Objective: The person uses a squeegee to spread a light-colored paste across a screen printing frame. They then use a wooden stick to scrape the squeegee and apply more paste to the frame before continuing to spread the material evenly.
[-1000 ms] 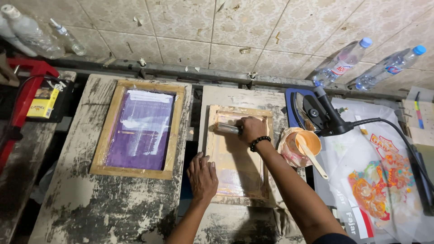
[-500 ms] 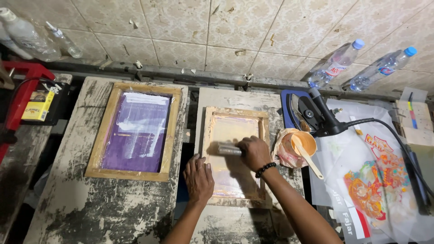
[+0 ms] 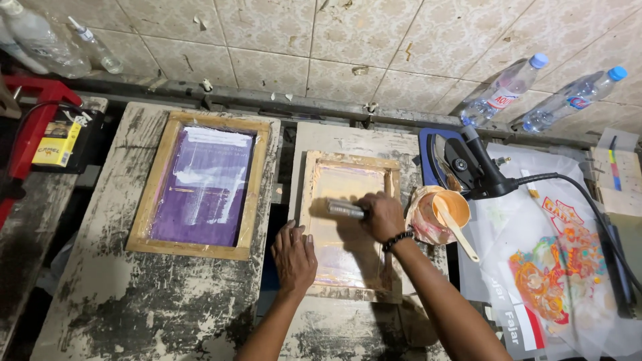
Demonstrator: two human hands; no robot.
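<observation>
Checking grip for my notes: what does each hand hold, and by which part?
Right hand grips the squeegee at its right end. Left hand holds nothing; it presses flat on the wooden screen frame.

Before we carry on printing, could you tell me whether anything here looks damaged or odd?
The wall tiles are chipped. Both tabletops are badly worn and flaking. The iron stands on its heel beside the paint cup.

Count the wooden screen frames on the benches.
2. The purple frame lies on the left bench, untouched. The pale frame lies on the middle bench, under the left hand and the right hand, which grips a squeegee.
</observation>
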